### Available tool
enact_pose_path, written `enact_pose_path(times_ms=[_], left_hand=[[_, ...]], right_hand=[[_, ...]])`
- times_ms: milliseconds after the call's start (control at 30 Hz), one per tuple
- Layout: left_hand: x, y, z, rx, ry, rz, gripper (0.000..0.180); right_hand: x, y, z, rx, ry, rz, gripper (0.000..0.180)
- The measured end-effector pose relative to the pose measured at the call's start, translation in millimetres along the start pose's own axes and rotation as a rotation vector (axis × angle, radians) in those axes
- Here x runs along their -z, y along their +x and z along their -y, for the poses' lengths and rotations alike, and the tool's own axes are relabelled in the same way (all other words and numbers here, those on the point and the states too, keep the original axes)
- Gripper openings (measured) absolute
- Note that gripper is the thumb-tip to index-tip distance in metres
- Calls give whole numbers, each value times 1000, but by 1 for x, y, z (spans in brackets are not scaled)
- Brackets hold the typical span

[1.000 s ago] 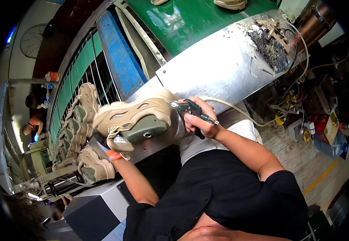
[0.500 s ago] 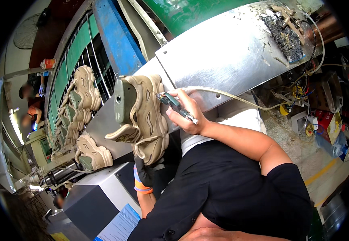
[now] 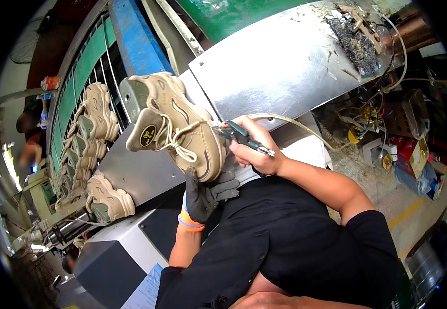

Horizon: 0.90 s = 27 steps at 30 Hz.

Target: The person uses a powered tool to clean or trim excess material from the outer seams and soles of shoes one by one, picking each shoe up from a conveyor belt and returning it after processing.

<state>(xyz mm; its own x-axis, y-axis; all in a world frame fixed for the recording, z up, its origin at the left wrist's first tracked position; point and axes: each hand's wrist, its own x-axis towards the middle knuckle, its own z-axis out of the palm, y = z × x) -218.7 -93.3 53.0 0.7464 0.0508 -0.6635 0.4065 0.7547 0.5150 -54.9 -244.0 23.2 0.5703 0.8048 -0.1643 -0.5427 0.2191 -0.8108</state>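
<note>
A beige lace-up sneaker on a green shoe last is tilted over the metal table, toe toward me. Its tongue with a dark oval patch flops to the left. At the toe, my left hand wears a dark glove with an orange cuff; its fingers are stretched apart, thumb close against the toe. Bare and closed, my right hand grips a small green-handled tool with metal ends, one end close to the sneaker's side. I cannot make out the tool's exact kind.
Several similar sneakers stand along the rack at left, with another sneaker on its side nearer me. A pale hose curves from my right hand. Dark scraps lie on the metal tabletop. Co-workers are at far left.
The sneaker has turned, so its laces and tongue patch now face up. My left hand has come out from behind the toe with fingers spread. The right hand has moved slightly right with the tool.
</note>
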Motion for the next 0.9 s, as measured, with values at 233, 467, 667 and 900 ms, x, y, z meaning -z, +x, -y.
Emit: enact_pose_path(times_ms=[233, 467, 667, 900], left_hand=[[-44, 35, -2, 84, 9, 158, 92], [-78, 73, -11, 62, -55, 276, 89], [-78, 112, -17, -81, -16, 362, 87], [-42, 130, -30, -133, 324, 389, 79]], right_hand=[[20, -31, 35, -88, -8, -31, 31], [14, -30, 52, -52, -134, -159, 35], [6, -20, 20, 310, -476, -293, 42], [19, -1, 30, 209, -447, -120, 41]])
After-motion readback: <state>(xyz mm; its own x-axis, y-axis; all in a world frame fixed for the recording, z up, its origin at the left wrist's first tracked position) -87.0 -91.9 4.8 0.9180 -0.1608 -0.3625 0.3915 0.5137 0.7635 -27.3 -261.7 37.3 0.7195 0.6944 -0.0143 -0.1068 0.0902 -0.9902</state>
